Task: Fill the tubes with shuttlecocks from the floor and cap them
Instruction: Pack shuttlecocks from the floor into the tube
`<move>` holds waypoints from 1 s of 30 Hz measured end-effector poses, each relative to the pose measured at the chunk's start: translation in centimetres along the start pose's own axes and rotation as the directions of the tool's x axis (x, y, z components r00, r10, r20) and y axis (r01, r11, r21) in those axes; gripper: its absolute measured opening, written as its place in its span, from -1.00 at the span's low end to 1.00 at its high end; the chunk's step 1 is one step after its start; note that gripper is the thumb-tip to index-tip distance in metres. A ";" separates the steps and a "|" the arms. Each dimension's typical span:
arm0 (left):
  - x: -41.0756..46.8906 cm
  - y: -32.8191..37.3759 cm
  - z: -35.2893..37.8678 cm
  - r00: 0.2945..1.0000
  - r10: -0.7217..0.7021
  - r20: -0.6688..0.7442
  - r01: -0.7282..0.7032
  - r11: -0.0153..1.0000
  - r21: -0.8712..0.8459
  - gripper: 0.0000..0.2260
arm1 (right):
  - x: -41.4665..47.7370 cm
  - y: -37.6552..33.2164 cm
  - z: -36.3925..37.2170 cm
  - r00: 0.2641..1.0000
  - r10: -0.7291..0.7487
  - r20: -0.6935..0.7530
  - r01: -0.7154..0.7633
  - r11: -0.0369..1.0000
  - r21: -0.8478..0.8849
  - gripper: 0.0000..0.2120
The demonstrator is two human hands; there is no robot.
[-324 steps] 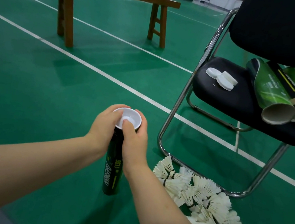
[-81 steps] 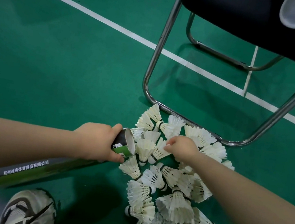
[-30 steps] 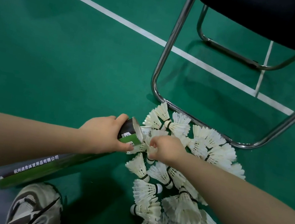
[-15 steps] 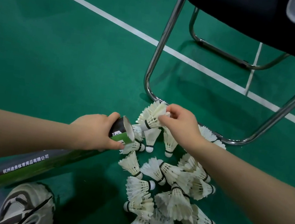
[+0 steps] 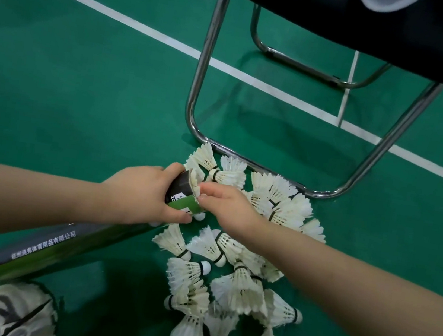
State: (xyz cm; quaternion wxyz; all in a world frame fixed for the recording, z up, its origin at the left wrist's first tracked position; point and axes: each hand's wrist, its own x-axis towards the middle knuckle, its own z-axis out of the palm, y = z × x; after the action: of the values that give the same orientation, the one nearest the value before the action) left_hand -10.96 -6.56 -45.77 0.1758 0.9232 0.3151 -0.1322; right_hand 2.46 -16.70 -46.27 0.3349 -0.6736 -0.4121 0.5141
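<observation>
My left hand [image 5: 140, 193] grips the upper end of a long green-and-black tube [image 5: 61, 248] that slants down to the lower left. My right hand [image 5: 226, 208] is at the tube's open mouth [image 5: 191, 189] and pinches the feathers of a white shuttlecock [image 5: 194, 183] that sits partly inside it. Several white shuttlecocks [image 5: 230, 280] lie in a loose pile on the green floor, to the right of the tube and under my right forearm.
A black chair seat [image 5: 376, 27] on a chrome frame [image 5: 198, 79] stands just beyond the pile; its floor rail touches the far shuttlecocks. A white cap [image 5: 383, 2] shows on the seat's edge. A light shoe [image 5: 15, 312] is at bottom left. White court lines [image 5: 138, 25] cross the floor.
My right hand has carried a shuttlecock from above the pile leftward to the tube's mouth. My left hand keeps the tube in the same slant.
</observation>
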 end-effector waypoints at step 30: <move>2.8 3.8 1.8 0.979 0.148 0.140 -0.176 0.959 0.220 -0.31 | -1.4 13.3 -11.5 0.619 0.641 -0.453 -0.769 0.613 -0.183 -0.60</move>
State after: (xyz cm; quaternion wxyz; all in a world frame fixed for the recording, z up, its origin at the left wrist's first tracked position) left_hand -6.68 -8.65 -47.50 0.0961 0.9503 0.2093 -0.2095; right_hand 16.24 -24.04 -54.47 0.0381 -0.9090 -0.1292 0.3945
